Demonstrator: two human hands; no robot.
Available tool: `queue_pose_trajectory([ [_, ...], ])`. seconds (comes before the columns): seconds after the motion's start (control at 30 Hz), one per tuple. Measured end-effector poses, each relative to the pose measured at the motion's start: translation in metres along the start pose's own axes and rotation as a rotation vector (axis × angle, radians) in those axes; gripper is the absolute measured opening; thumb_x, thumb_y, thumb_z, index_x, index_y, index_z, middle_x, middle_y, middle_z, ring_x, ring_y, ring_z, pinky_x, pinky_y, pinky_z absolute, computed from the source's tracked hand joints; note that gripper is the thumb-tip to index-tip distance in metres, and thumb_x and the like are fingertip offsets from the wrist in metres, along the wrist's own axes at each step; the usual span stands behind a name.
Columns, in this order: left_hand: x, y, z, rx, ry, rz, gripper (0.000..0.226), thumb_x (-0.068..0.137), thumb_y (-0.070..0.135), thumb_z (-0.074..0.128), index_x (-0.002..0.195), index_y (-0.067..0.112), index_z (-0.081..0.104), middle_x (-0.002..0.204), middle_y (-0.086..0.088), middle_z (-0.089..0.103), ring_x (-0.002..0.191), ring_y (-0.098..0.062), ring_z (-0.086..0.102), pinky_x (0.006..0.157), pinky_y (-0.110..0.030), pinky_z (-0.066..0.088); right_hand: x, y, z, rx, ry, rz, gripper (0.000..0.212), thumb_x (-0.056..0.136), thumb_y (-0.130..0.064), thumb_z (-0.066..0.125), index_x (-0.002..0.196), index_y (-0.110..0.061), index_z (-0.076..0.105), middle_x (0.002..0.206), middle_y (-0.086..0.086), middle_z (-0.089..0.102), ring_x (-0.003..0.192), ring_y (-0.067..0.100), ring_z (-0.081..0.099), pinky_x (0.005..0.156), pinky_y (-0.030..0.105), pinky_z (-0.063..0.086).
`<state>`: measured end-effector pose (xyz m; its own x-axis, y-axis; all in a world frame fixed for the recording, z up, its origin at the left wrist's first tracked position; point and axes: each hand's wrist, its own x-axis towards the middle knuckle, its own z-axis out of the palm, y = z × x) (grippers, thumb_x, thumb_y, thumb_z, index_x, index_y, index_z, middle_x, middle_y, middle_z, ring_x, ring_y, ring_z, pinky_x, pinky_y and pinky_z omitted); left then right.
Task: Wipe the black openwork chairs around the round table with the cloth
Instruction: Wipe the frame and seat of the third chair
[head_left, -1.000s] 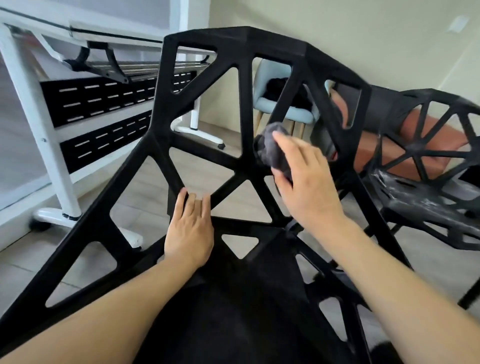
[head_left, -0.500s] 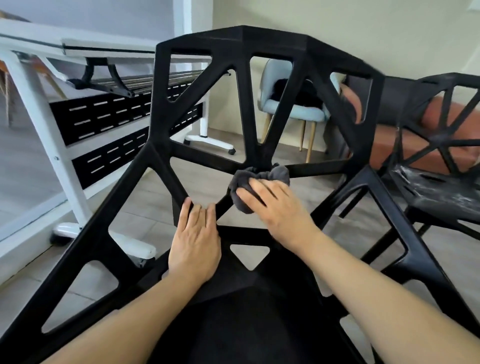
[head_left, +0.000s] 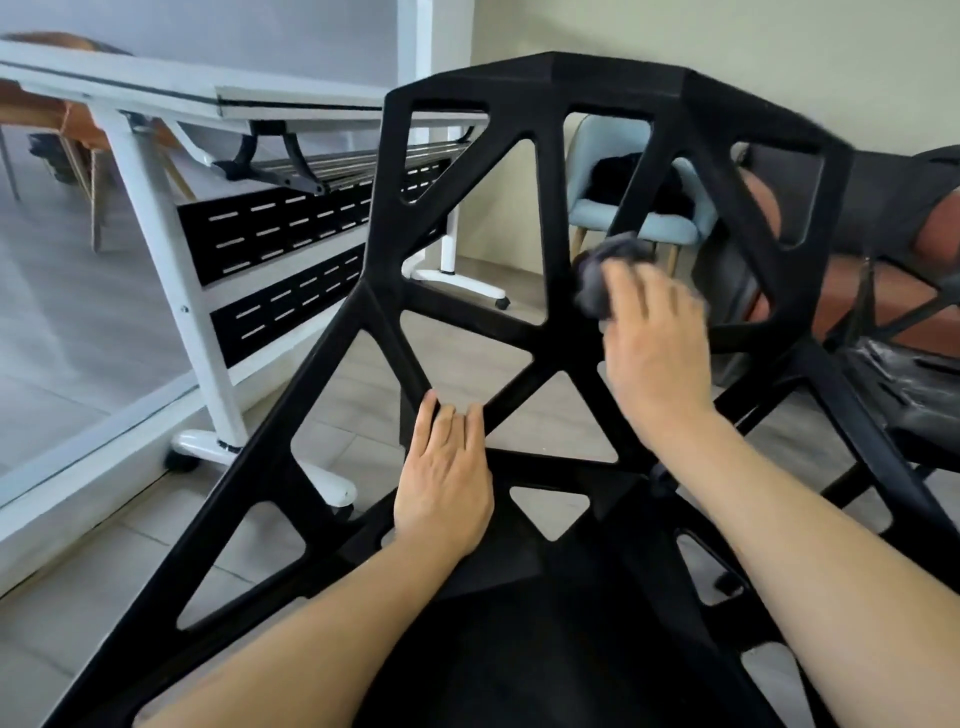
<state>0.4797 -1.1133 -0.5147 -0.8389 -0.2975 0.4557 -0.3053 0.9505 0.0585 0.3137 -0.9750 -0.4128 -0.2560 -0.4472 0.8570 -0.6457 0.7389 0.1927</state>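
Observation:
A black openwork chair (head_left: 540, 83) fills the view, its backrest of triangular struts facing me. My right hand (head_left: 654, 353) presses a bunched dark grey cloth (head_left: 597, 275) against a slanted strut in the middle of the backrest, fingers curved over the cloth. My left hand (head_left: 447, 488) lies flat with straight fingers on the strut where the backrest meets the seat. A second black openwork chair (head_left: 914, 384) stands at the right edge, its seat streaked with pale dust.
A white folding table (head_left: 171, 93) on castors with black perforated panels stands to the left. A light blue chair (head_left: 623, 218) holding something black sits behind the backrest by the wall. An orange seat (head_left: 930, 244) is at the far right. Tiled floor below.
My right hand has moved the cloth up the backrest strut from the lower junction. The left hand stays on the same strut. My view has shifted a little to the left.

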Motion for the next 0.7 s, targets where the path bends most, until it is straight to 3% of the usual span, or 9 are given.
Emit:
queue_pose_trajectory([
  [0.07,0.001,0.000,0.000,-0.016,0.008,0.000,0.058,0.094,0.020,0.042,0.147,-0.001,0.033,0.123,-0.010,0.051,0.133,-0.029,0.040,0.126,-0.048,0.005,0.002,-0.013,-0.002,0.019,0.001,0.173,0.054,0.089,-0.005,0.063,0.141,-0.004,0.047,0.129,0.021,0.055,0.111,0.039,0.053,0.093,0.046,0.042],
  [0.2,0.000,0.000,-0.003,-0.012,-0.007,-0.003,0.059,0.095,0.022,0.037,0.149,0.000,0.029,0.127,-0.009,0.050,0.136,-0.029,0.037,0.125,-0.047,0.002,-0.058,-0.037,0.003,0.028,-0.097,-0.114,0.054,0.087,-0.005,0.069,0.138,-0.007,0.052,0.128,0.018,0.057,0.110,0.036,0.055,0.095,0.045,0.041],
  [0.27,0.000,0.001,-0.004,-0.003,-0.013,0.001,0.060,0.095,0.022,0.033,0.150,-0.001,0.027,0.129,-0.010,0.049,0.137,-0.030,0.036,0.125,-0.048,0.001,-0.068,-0.039,0.005,0.082,-0.146,-0.107,0.058,0.085,-0.008,0.071,0.140,-0.009,0.051,0.129,0.016,0.056,0.113,0.034,0.056,0.096,0.044,0.043],
  [0.37,0.000,0.001,-0.004,0.024,-0.009,-0.002,0.064,0.094,0.021,0.027,0.153,-0.003,0.021,0.132,-0.013,0.048,0.140,-0.032,0.032,0.125,-0.049,-0.002,-0.048,-0.050,0.004,0.216,-0.137,-0.061,0.060,0.085,-0.009,0.072,0.141,-0.011,0.052,0.131,0.015,0.055,0.118,0.032,0.052,0.101,0.044,0.042],
  [0.5,0.000,0.001,-0.003,0.046,-0.053,-0.008,0.066,0.097,0.021,0.029,0.157,-0.002,0.013,0.140,-0.014,0.045,0.147,-0.032,0.021,0.125,-0.048,-0.007,0.019,-0.093,0.004,0.379,-0.074,-0.202,0.060,0.085,-0.011,0.072,0.142,-0.016,0.055,0.135,0.012,0.056,0.120,0.032,0.054,0.101,0.044,0.044],
  [0.6,0.000,-0.003,-0.002,0.030,-0.036,0.005,0.063,0.096,0.022,0.038,0.153,-0.001,0.026,0.138,-0.013,0.050,0.143,-0.031,0.029,0.126,-0.047,0.000,0.046,-0.129,0.009,0.391,-0.038,-0.303,0.057,0.085,-0.010,0.068,0.140,-0.016,0.058,0.132,0.011,0.059,0.117,0.031,0.057,0.096,0.045,0.047],
  [0.7,0.001,-0.004,0.000,0.029,0.007,0.014,0.062,0.094,0.022,0.045,0.149,-0.003,0.035,0.129,-0.014,0.057,0.137,-0.032,0.039,0.126,-0.048,0.007,0.027,-0.098,0.009,0.277,-0.067,-0.306,0.055,0.087,-0.007,0.065,0.141,-0.015,0.057,0.131,0.013,0.059,0.115,0.033,0.057,0.096,0.043,0.045],
])
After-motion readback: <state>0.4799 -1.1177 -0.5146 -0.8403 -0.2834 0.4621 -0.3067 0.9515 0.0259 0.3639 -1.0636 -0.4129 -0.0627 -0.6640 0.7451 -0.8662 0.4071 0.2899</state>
